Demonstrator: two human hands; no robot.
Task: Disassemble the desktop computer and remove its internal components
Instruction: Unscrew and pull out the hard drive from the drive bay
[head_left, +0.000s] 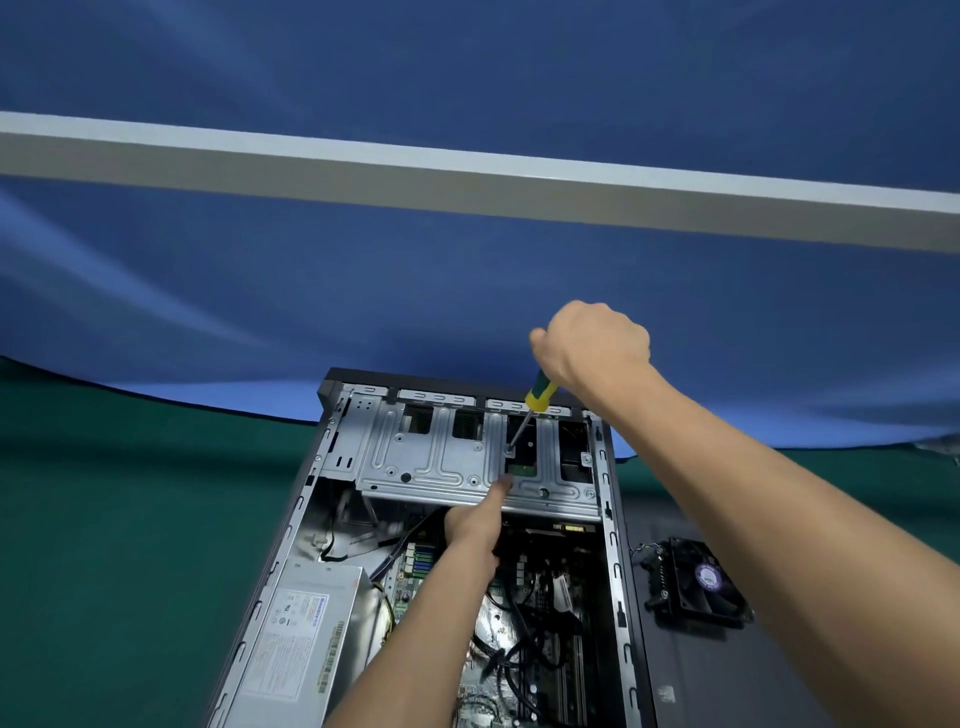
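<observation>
I see the power supply (306, 618) at the open computer case (618, 571)'s left wall. My left hand (475, 525) presses one pointing finger against the drive cage (441, 462). My right hand (592, 343) is closed around the screwdriver (537, 397), tip in the cage. A loose fan (701, 584) lies right, outside.

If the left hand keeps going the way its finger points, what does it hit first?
Probably the small green board in the drive cage opening; the left hand fingertip is already at the cage's front lip, though depth is unclear.
</observation>
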